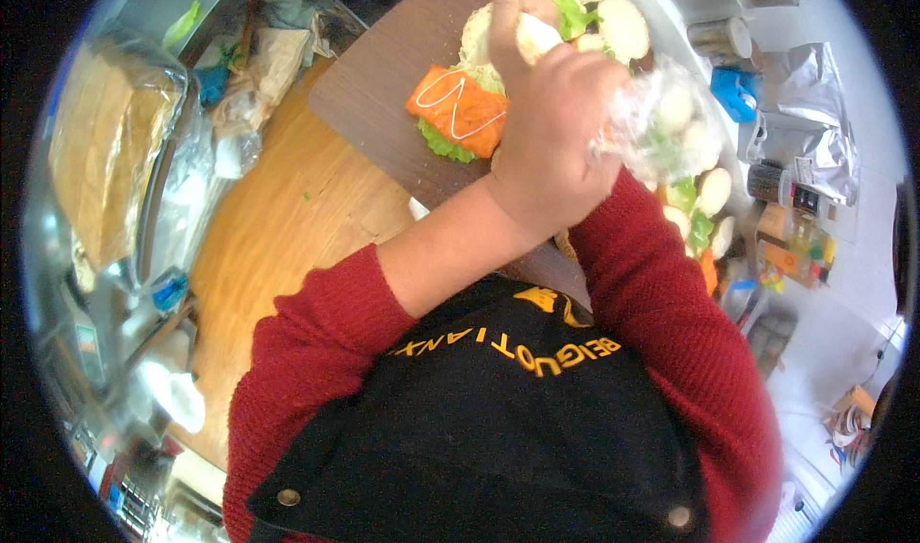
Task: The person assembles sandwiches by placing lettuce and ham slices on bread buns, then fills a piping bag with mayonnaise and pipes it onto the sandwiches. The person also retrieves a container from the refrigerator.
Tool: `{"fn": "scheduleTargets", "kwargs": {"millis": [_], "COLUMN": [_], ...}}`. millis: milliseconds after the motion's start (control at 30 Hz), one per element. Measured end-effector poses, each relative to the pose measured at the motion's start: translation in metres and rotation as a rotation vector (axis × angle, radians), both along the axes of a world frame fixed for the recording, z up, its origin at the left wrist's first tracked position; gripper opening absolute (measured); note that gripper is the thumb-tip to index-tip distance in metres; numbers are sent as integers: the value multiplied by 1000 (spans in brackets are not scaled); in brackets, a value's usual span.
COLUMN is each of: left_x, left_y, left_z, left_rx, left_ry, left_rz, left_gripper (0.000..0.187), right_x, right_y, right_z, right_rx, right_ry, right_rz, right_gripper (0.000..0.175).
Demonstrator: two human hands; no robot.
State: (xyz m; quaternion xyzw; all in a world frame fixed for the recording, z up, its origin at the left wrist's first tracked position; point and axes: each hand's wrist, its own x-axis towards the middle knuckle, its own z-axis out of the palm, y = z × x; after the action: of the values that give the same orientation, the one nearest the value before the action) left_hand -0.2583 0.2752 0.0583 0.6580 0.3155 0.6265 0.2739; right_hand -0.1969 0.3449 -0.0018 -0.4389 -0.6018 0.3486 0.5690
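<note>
My left hand [543,140] is curled over a crumpled clear plastic bag [668,112], above a dark brown board [366,104]. One finger points towards the board's far side. My right sleeve ends right behind it; my right hand is mostly hidden there, and I cannot tell its grip. Left of the hands lies an orange fillet [460,108] with a thin white zigzag of sauce, on a green lettuce leaf [445,144]. A pale cut bun [474,36] is just beyond it. More bun halves [624,27] and lettuce [571,11] lie past the hands.
A wooden tabletop [309,198] is on the left, with crumpled brown paper [269,68] and plastic packaging [118,140] along its edge. To the right are more bun halves [714,191], a blue packet [734,94], a silver pouch [808,104] and a dark-filled jar [767,182].
</note>
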Motion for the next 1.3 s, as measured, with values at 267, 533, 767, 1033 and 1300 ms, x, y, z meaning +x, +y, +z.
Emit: {"fn": "scheduleTargets", "kwargs": {"millis": [267, 533, 767, 1033, 1300], "left_x": [15, 43, 97, 207, 343], "left_y": [-32, -46, -84, -158, -239], "left_z": [15, 26, 46, 59, 36], "left_rx": [-76, 77, -3, 64, -44], "left_ry": [52, -56, -104, 103, 146], "left_rz": [-264, -209, -511, -1331, -1434], "left_gripper": [29, 37, 18, 23, 24], "right_x": [12, 25, 70, 273, 421], "right_y": [-41, -59, -86, -216, -323], "right_z": [-10, -13, 6, 42, 22], "right_rx": [-162, -161, -175, 325, 355], "right_ry": [158, 277, 581, 496, 445], "right_rz": [17, -88, -212, -793, -1010], "right_gripper": [36, 34, 32, 23, 39]}}
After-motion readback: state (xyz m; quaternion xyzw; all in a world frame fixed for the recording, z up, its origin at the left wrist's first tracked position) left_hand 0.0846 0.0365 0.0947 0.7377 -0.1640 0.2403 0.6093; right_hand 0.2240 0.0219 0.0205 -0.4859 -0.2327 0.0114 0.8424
